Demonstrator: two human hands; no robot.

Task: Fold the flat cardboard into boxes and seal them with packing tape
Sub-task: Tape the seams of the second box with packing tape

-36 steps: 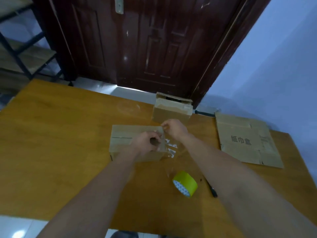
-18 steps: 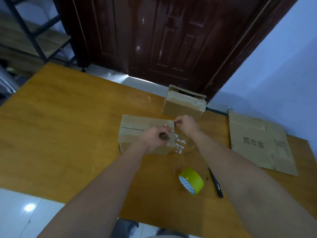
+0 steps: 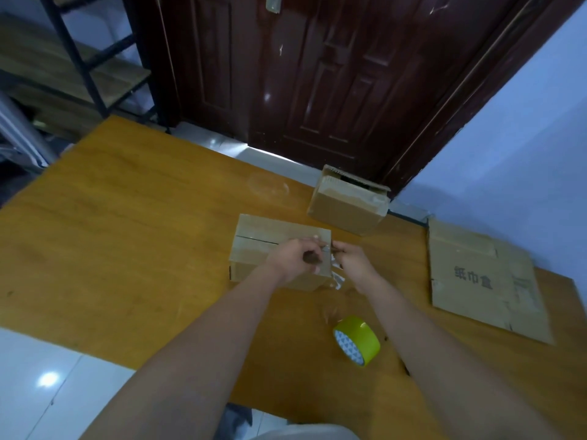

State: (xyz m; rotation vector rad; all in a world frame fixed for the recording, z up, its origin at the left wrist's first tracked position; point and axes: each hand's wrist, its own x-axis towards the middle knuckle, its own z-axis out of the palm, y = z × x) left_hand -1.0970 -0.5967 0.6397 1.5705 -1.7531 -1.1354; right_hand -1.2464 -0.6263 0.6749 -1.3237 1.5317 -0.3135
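Tape work is the step in hand, by my judgement: the folded box sits near the middle of the wooden table, and both hands meet at its right end, where a clear strip of tape hangs off the corner, glinting. The left hand lies curled on the box top, its fingers seeming to pinch the strip against the cardboard; the right hand comes in from the side and pinches the same strip at its fingertips, so the two hands are almost touching. Whether something small and dark is held between them I cannot tell. To do this well, the strip should be kept taut and centred over the seam, pressed flat along the top before being wrapped down the end wall, so no wrinkle or bubble lifts it. The yellow tape roll lies on its side nearer the person, well apart from the box; a second box stands beyond, and a flat cardboard sheet waits at the right, not yet folded. Against the earlier frame, the right hand has drawn in closer to the left, and the view has swung to take in more floor and the shelf at the left.
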